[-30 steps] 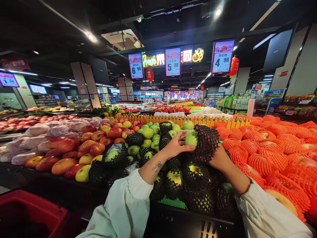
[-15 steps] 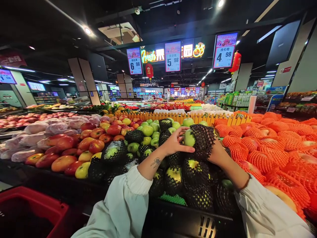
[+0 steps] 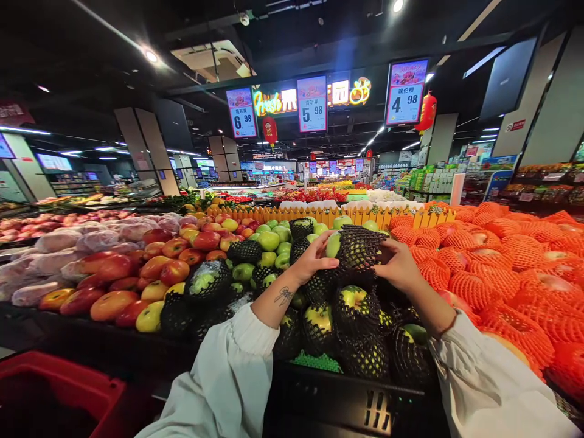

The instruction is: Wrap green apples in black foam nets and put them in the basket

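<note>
A green apple [image 3: 333, 244] lies sideways with a black foam net sleeve [image 3: 363, 248] around most of it; only its left end is bare. My left hand [image 3: 312, 260] curls around that bare end, thumb in front and the other fingers partly hidden behind. At the sleeve's right end, my right hand [image 3: 400, 265] grips the netting, with its thumb below and fingers behind. Both hands are above a heap of netted green apples, among them a yellow-green apple [image 3: 354, 298] just below. Bare green apples [image 3: 269, 241] lie to the left.
Red-yellow apples [image 3: 119, 265] and bagged fruit [image 3: 64, 237] fill the left side. Fruit in orange foam nets [image 3: 490, 267] is heaped at right. A low yellow fence [image 3: 292, 215] runs behind. A black crate edge [image 3: 328, 389] and a red basket [image 3: 68, 380] are near me.
My right hand has shifted to the sleeve's right end, its thumb now showing. Less of the apple's bare end shows. The view has turned slightly.
</note>
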Action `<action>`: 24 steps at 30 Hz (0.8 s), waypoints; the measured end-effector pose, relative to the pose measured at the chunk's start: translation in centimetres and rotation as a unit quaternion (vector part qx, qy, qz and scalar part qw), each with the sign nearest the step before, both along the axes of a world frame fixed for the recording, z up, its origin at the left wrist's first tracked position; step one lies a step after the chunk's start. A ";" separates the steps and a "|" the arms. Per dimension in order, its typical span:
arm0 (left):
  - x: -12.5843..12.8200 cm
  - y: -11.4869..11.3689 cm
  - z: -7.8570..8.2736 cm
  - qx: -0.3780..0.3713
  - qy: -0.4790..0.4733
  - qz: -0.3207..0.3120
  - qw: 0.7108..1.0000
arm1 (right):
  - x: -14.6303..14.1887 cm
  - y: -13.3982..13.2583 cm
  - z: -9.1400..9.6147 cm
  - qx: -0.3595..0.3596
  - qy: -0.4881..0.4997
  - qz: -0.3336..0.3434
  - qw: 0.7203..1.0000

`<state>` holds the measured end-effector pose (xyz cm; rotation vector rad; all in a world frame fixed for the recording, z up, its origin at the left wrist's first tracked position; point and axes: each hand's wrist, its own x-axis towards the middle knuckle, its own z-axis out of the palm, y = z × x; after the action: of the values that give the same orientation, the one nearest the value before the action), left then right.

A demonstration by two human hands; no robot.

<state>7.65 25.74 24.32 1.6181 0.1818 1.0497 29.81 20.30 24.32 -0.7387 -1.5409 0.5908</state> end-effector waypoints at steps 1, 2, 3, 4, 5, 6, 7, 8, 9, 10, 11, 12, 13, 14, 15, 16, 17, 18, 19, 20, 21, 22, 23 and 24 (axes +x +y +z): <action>0.0 -0.1 0.0 0.000 -0.005 -0.001 1.000 | -0.1 0.0 0.0 0.011 0.000 -0.023 1.000; 0.0 -0.3 0.1 -0.001 -0.009 -0.002 1.000 | -0.2 -0.1 0.1 0.025 -0.005 -0.048 0.999; -0.1 -0.4 0.1 -0.001 -0.012 0.000 1.000 | -0.3 -0.2 0.1 0.039 -0.015 -0.070 0.997; -0.1 -0.5 0.2 0.000 -0.012 0.002 1.000 | -0.3 -0.3 0.2 0.049 -0.026 -0.086 0.995; -0.1 -0.5 0.2 0.001 -0.012 0.003 1.000 | -0.4 -0.4 0.2 0.056 -0.037 -0.092 0.993; -0.1 -0.5 0.3 0.005 -0.012 0.002 1.000 | -0.5 -0.5 0.3 0.058 -0.046 -0.089 0.993; -0.2 -0.6 0.3 0.011 -0.014 0.000 1.000 | -0.6 -0.5 0.3 0.056 -0.052 -0.077 0.994; -0.2 -0.6 0.4 0.016 -0.019 -0.001 1.000 | -0.6 -0.5 0.2 0.054 -0.055 -0.059 0.995; -0.2 -0.5 0.4 0.019 -0.027 -0.001 0.999 | -0.7 -0.4 0.2 0.051 -0.053 -0.039 0.997; -0.2 -0.5 0.4 0.018 -0.038 0.002 0.999 | -0.7 -0.4 0.1 0.048 -0.045 -0.021 0.998; -0.3 -0.5 0.4 0.011 -0.049 0.008 0.999 | -0.7 -0.3 0.1 0.042 -0.034 -0.004 0.999; -0.3 -0.5 0.5 -0.003 -0.057 0.015 0.998 | -0.8 -0.3 0.0 0.035 -0.020 0.013 0.999; -0.4 -0.4 0.5 -0.020 -0.063 0.022 0.998 | -0.7 -0.3 0.0 0.027 -0.006 0.028 0.999; -0.4 -0.4 0.6 -0.035 -0.066 0.030 0.997 | -0.7 -0.3 0.0 0.019 0.008 0.042 0.999; -0.4 -0.3 0.6 -0.041 -0.064 0.038 0.996 | -0.6 -0.4 0.0 0.015 0.021 0.050 0.998; -0.4 -0.2 0.6 -0.037 -0.061 0.047 0.996 | -0.5 -0.5 0.0 0.012 0.031 0.052 0.998; -0.5 -0.1 0.7 -0.022 -0.056 0.056 0.997 | -0.4 -0.5 0.1 0.009 0.037 0.048 0.998; -0.5 0.0 0.6 0.001 -0.049 0.063 0.997 | -0.4 -0.6 0.1 0.006 0.036 0.036 0.999; -0.4 0.1 0.6 0.026 -0.037 0.064 0.997 | -0.3 -0.7 0.1 0.003 0.025 0.021 0.999; -0.4 0.2 0.5 0.047 -0.022 0.061 0.997 | -0.4 -0.8 0.1 0.001 0.005 0.006 1.000; -0.3 0.3 0.4 0.061 -0.008 0.053 0.997 | -0.5 -0.9 0.1 -0.001 -0.024 -0.006 1.000; -0.2 0.4 0.2 0.069 0.004 0.044 0.997 | -0.6 -1.1 0.1 0.000 -0.054 -0.014 0.998; -0.2 0.5 0.1 0.071 0.012 0.034 0.997 | -0.8 -1.2 0.1 0.003 -0.078 -0.020 0.997; -0.1 0.6 -0.1 0.071 0.017 0.025 0.997 | -0.9 -1.3 0.1 0.005 -0.094 -0.024 0.995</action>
<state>7.52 26.34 24.23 1.7685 0.1743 1.0951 28.88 19.02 24.40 -0.8401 -1.6932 0.4879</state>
